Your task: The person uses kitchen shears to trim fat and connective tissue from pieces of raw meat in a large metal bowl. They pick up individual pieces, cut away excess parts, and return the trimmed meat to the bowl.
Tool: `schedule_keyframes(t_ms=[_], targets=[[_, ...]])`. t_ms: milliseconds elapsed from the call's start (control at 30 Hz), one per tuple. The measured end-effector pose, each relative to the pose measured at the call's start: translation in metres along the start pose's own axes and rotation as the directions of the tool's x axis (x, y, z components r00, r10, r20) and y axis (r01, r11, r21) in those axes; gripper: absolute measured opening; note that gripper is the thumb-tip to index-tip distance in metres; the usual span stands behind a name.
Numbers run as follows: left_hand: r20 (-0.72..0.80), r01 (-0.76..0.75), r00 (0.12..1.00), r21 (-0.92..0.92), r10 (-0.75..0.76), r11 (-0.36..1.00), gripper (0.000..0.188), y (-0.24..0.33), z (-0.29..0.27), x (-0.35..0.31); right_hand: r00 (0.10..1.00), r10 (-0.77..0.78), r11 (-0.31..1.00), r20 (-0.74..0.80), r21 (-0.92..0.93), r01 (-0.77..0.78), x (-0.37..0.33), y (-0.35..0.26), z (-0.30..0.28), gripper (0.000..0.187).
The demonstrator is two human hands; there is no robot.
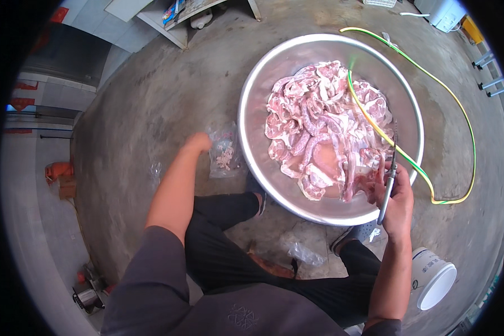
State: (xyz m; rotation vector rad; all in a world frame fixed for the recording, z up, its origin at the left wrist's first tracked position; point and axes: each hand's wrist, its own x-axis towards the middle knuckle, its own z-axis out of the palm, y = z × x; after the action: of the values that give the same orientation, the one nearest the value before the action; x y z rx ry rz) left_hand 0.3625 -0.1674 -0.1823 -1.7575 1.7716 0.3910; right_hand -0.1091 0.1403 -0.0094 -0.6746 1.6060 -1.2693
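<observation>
A wide metal basin holds a heap of raw meat, cut into long necks and chunks, with some pinkish liquid at the bottom. At the basin's right rim, my right hand is closed on a knife with a pale grey handle, its blade pointing away from me. Its fingers also touch a piece of meat at the near right of the heap. My left hand is out to the left of the basin, curled closed above a clear plastic bag with small meat scraps; what its fingers hold is hidden.
A yellow-green hose loops over the floor and into the basin. A white bucket lies at the lower right. A crumpled plastic bag is between my feet. A low table stands at the far left, and blue stool legs at the right.
</observation>
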Motion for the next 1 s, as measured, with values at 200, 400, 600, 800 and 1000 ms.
schedule_keyframes(t_ms=[200, 400, 600, 800, 1000], targets=[[-0.230, -0.342, 0.939, -0.569, 0.255, 0.748, 0.035, 0.116, -0.095, -0.099, 0.996, -0.085, 0.996, -0.031, 0.017, 0.086, 0.000, 0.001, -0.004, 0.040], [-0.157, -0.320, 0.540, -0.947, 0.827, 0.029, 0.077, 0.245, -0.097, -0.249, 0.979, -0.203, 0.970, -0.023, 0.134, 0.204, 0.000, 0.000, 0.008, 0.039], [-0.369, -0.506, 0.663, -0.862, 0.652, 0.027, 0.055, 0.293, -0.080, -0.252, 0.938, -0.346, 0.938, 0.023, 0.049, 0.344, -0.002, 0.002, 0.007, 0.047], [-0.752, -0.872, 0.452, -0.486, 0.480, 0.059, 0.038, 0.300, -0.110, -0.266, 0.914, -0.402, 0.862, -0.059, 0.311, 0.400, -0.017, -0.020, -0.004, 0.062], [-0.826, -0.894, 0.439, -0.441, 0.353, 0.080, 0.044, 0.298, -0.132, -0.248, 0.985, -0.080, 0.973, 0.155, 0.225, 0.043, -0.020, -0.033, -0.027, 0.055]])
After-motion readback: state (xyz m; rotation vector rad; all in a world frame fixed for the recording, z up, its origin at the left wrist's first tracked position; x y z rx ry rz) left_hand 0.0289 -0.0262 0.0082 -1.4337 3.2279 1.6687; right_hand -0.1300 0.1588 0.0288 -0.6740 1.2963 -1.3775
